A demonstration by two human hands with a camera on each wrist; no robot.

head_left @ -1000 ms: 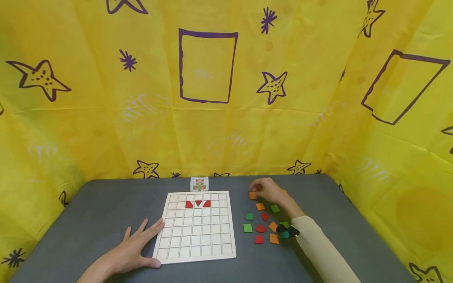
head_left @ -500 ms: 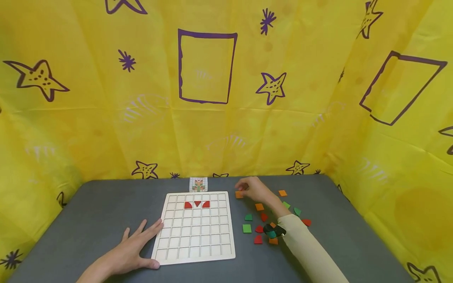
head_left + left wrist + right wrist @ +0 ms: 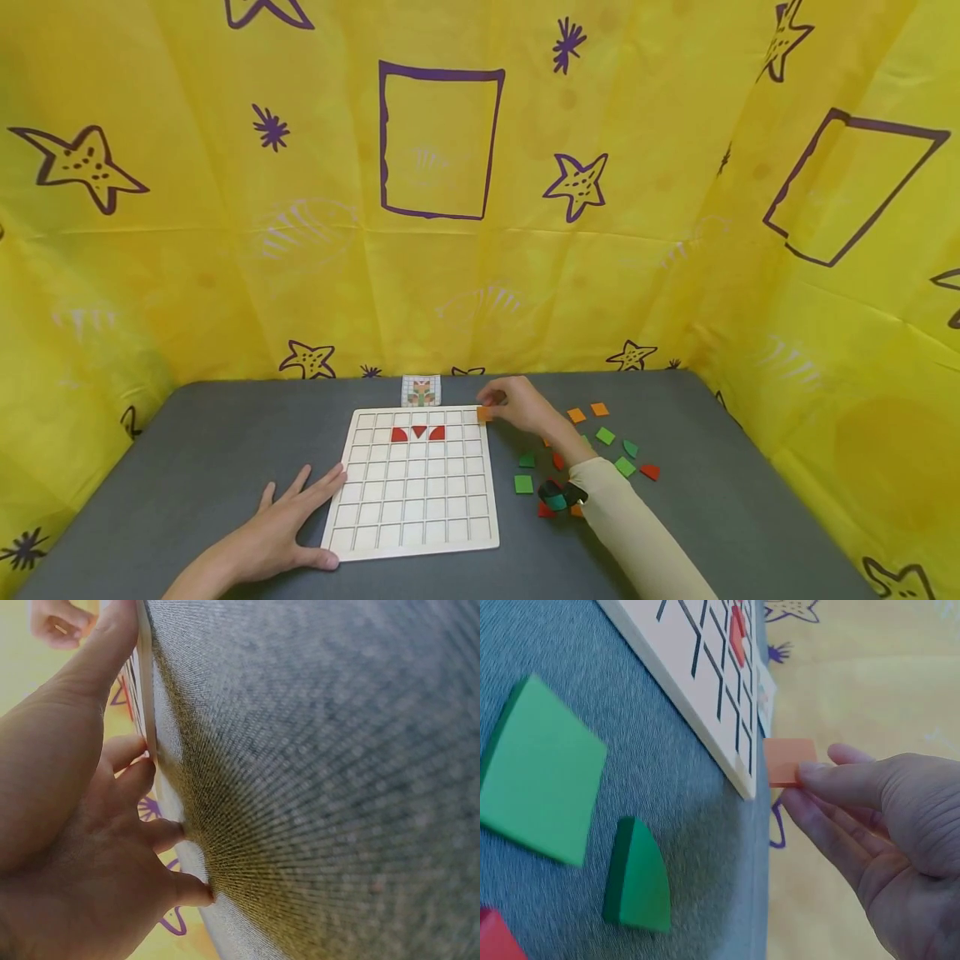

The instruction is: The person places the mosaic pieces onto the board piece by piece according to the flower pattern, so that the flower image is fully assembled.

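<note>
A pale grid board (image 3: 413,510) lies on the grey table, with a red triangle (image 3: 418,432) between two red quarter-round tiles (image 3: 437,433) in one of its upper rows. Fingers spread, my left hand (image 3: 277,529) touches the board's left edge with thumb and fingertips. My right hand (image 3: 522,404) pinches an orange square tile (image 3: 786,761) between thumb and fingers, above the board's far right corner in the head view. In the right wrist view the tile is held off the table.
A small printed pattern card (image 3: 421,391) lies behind the board. Several loose tiles, including a light green square (image 3: 523,484), a dark green quarter-round (image 3: 649,881) and an orange square (image 3: 598,409), lie right of the board, some hidden by the right arm. Yellow cloth (image 3: 450,292) surrounds the table.
My right hand has carried the orange square tile leftward from the loose tiles to the board's far right corner. My left hand has stayed at the board's edge.
</note>
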